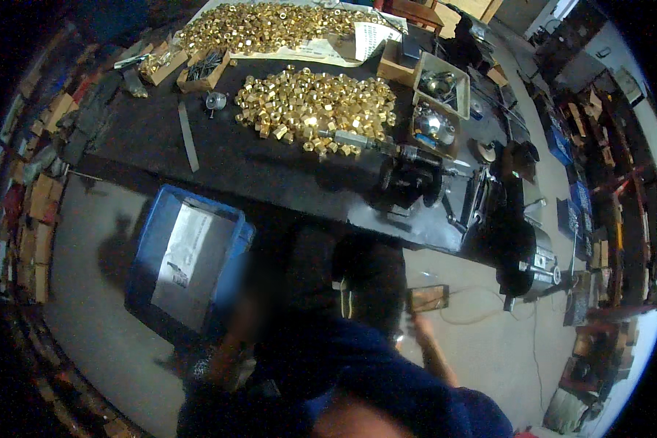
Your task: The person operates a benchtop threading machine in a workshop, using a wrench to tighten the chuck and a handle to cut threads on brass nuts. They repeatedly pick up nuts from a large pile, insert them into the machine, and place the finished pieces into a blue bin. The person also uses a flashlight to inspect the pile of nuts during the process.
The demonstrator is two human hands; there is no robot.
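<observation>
Grey floor (pixel 482 350) spreads beneath a dark bench (pixel 139 135). Low on the person's right, the right grip (pixel 422 331) meets the near edge of a small rectangular box (pixel 428 298), brown with a coppery sheen; how far the fingers close on it, I cannot tell. The left grip (pixel 247 315) is blurred, its state unreadable, near a blue crate (pixel 146 241). Beyond, brass nuts (pixel 314 106) lie heaped beside a black fixture (pixel 410 182), probably to stay within reach.

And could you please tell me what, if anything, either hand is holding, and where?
Cannot be told: the right hand is near a brown rectangular object, contact unclear; the left hand is blurred.
</observation>
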